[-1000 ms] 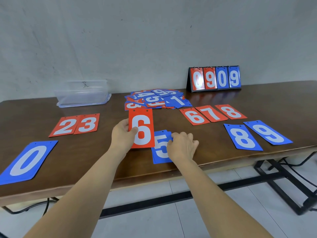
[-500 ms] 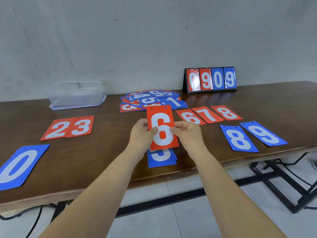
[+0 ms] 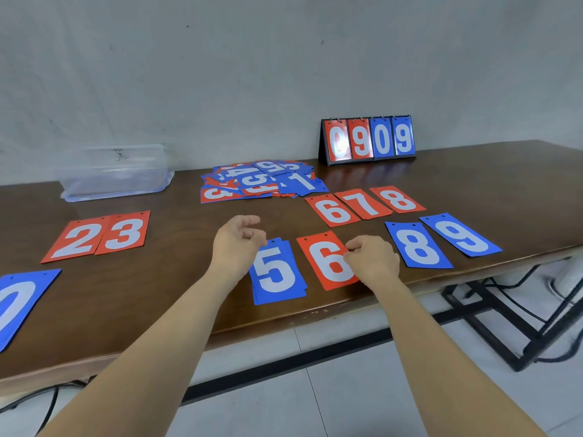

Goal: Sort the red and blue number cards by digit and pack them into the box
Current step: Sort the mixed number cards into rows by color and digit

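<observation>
Me: R grip (image 3: pixel 372 261) has thumb + fingers curled on the rt edge of the red 6 card (image 3: pixel 326 263), pinching it. Card lies flat on the bench (image 3: pixel 176 279), near the front edge.

Mate: And the other?

Me: L grip (image 3: pixel 236 244) is loosely curled w/ nothing in it, over the top-left corner of the blue 5 stack (image 3: pixel 277 274). That stack sits just beside the red 6 card, on its left.

Mate: Other sorted ones?

Me: Blue 8 (image 3: pixel 418 246) and blue 9 (image 3: pixel 460 234) are to the rt of my R grip. Behind them is a row: back-row red 6 (image 3: pixel 334 211), red 7 (image 3: pixel 362 205), red 8 (image 3: pixel 399 200), edges overlapping. Over on the left, red 2 (image 3: pixel 77 239) + red 3 (image 3: pixel 124 233) lie side by side. Blue 0 (image 3: pixel 19 307) is at the frame edge, partly cut off.

Mate: Unsorted pile? Box?

Me: Mixed pile (image 3: pixel 262 182) of red/blue cards is mid-bench, towards the back. Clear plastic box (image 3: pixel 116 171) is back left by the wall; can't tell if there's anything inside. Flip scoreboard (image 3: pixel 367 140) stands back rt, reads 0 9 0 9.
</observation>
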Available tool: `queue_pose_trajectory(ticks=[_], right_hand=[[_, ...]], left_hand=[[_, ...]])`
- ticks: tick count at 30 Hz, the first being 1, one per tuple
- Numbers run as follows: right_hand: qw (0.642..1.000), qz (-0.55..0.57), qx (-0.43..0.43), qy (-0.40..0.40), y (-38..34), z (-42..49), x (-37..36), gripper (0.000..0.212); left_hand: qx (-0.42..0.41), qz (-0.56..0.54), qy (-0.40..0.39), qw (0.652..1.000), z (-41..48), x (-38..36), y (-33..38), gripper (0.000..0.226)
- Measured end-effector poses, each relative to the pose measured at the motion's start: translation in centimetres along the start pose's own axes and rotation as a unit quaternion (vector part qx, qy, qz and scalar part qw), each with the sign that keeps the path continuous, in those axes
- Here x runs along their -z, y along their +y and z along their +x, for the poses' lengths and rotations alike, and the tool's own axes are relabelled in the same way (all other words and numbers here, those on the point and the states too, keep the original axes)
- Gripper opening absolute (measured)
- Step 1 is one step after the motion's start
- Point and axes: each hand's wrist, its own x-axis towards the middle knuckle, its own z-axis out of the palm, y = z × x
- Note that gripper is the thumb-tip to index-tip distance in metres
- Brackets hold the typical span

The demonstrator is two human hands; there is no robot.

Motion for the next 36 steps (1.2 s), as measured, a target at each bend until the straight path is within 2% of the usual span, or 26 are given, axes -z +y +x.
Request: queue_pose_trajectory(ticks=[4,6,8,9,13,24,27,31,36], right_hand=[[1.000,0.022,-0.002,0.007,0.0,0.0,-0.4,0.032],[0.989,0.145,-0.030,0.006,-0.1,0.4,0.0,0.032],[0.957,0.282,-0.060,0.023,-0.5,1.0,0.8,0.034],[0.947,0.314,-0.063,0.039,-0.7,1.6,1.1,0.035],[0.940,0.331,-0.069,0.048,-2.6,4.4,1.0,0.032],[0.968,0.239,-0.078,0.014,-4.4,13.6,-0.3,0.030],[0.983,0.160,-0.087,0.012,-4.4,15.3,-1.0,0.032],[0.996,0.033,-0.058,0.060,-3.8,16.1,-2.2,0.028],[0.989,-0.119,-0.021,0.090,-3.4,16.0,-3.2,0.023]], left_hand=[[-0.007,0.003,-0.008,1.000,0.0,-0.3,0.0,0.035],[-0.011,0.002,-0.005,1.000,0.1,-0.4,0.1,0.035],[-0.014,-0.002,0.001,1.000,0.3,-0.4,0.3,0.034],[-0.015,-0.004,0.005,1.000,0.4,-0.4,0.5,0.034],[-0.026,-0.001,0.012,1.000,1.0,-0.3,0.8,0.035],[-0.055,0.058,0.019,0.997,5.7,0.1,0.0,0.035],[-0.065,0.065,0.001,0.996,7.9,-0.6,0.1,0.035],[-0.093,0.081,-0.038,0.992,9.9,-2.4,0.4,0.034],[-0.116,0.126,-0.072,0.983,11.2,-3.9,-0.1,0.037]])
